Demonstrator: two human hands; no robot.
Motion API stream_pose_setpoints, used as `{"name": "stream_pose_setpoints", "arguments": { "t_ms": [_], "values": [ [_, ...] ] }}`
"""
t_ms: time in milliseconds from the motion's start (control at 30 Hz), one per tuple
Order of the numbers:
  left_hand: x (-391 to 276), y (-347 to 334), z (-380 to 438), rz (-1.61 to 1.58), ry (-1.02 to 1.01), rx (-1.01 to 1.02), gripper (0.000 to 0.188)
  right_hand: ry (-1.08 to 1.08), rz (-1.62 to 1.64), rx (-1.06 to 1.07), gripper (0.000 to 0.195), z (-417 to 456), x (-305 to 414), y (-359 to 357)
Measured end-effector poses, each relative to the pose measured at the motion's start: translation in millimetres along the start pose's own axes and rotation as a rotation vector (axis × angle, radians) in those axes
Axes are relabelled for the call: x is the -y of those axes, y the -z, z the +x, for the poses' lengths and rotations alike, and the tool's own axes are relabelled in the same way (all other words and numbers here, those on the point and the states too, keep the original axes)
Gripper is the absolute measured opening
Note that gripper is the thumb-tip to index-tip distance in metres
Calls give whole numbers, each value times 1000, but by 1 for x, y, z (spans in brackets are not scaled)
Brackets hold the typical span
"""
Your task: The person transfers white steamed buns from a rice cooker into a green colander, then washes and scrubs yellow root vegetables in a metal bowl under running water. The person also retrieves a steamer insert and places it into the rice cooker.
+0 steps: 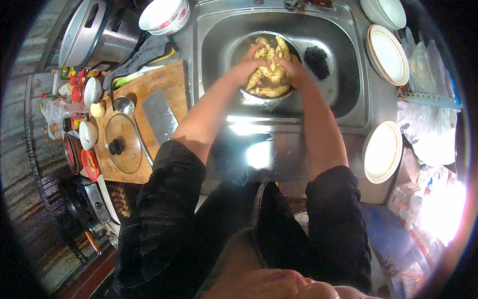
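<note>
Several knobbly pale-yellow root tubers (278, 74) lie in a round metal basin (244, 93) of murky water, inside a stainless steel sink (220, 74). My left hand (249, 66) grips the tubers from the left side of the basin, its fingers spread around them. From the right, my right hand (291, 69) closes on the same cluster, thumb on top. The two hands nearly meet over the middle tubers. Some fingertips are hidden behind the roots and in the water. A dark scouring pad (316, 61) lies on the sink floor, right of the basin.
Left of the sink, a wooden cutting board (175, 74) holds a cleaver (158, 112), a steel ladle (125, 105), a glass lid (125, 149) and a green onion (130, 76). A big pot (112, 41) stands behind. White plates (388, 56) and bowls (386, 11) line the right counter.
</note>
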State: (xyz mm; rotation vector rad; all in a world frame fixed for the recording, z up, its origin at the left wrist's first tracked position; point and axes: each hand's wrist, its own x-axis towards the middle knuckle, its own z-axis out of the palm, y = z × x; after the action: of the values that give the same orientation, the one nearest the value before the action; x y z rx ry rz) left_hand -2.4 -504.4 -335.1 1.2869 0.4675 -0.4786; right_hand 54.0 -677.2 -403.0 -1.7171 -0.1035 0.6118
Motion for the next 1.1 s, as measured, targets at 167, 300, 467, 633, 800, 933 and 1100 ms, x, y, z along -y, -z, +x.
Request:
{"name": "stream_pose_setpoints", "arguments": {
  "t_ms": [167, 300, 467, 633, 800, 933, 1100],
  "values": [
    [-7, 29, -5, 57, -27, 109, 49, 108, -131, -134, 52, -33, 50, -6],
    [-13, 20, -15, 133, -84, -38, 40, 284, -542, -188, 48, -27, 45, -1],
    [6, 15, 2, 54, -184, -150, 24, 809, -418, 52, 44, -59, 86, -18],
    [3, 12, 11, 329, -109, -293, 29, 501, -666, -88, 41, -45, 42, -12],
    [-13, 19, -2, 1010, -248, -337, 30, 6, -878, -157, 49, -40, 48, -6],
    [7, 25, 34, 518, -147, -391, 43, 39, -222, -189, 61, -9, 15, -7],
    [5, 3, 31, -301, -9, -21, 55, -301, 562, 83, 61, 21, 7, -11]
  ]
}}
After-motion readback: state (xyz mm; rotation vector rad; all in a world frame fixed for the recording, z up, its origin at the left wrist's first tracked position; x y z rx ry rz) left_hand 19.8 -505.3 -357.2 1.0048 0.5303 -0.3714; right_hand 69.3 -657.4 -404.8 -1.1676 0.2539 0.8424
